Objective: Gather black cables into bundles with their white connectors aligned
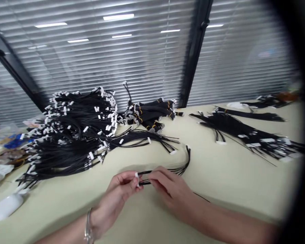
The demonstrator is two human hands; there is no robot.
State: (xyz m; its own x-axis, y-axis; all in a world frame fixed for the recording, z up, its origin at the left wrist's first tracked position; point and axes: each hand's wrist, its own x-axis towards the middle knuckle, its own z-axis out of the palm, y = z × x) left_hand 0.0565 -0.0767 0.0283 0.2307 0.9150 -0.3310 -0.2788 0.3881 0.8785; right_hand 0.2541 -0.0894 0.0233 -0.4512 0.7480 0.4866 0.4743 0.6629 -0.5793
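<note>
We've got one thin black cable (179, 167) just above the bench (218, 183). Our left hand (119, 191) is pinched shut on its white connector (136, 175), and our right hand (169, 189) is closed on the wires beside it. The loose tail ends near the big tangled pile (73, 135). A hard tug could snag it there, or kink the wires at the connector.

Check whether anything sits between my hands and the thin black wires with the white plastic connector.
Nothing visible does. The left hand pinches the white plastic connector and the right hand grips the thin black wires; the big heap of black cables lies apart, behind.
</note>
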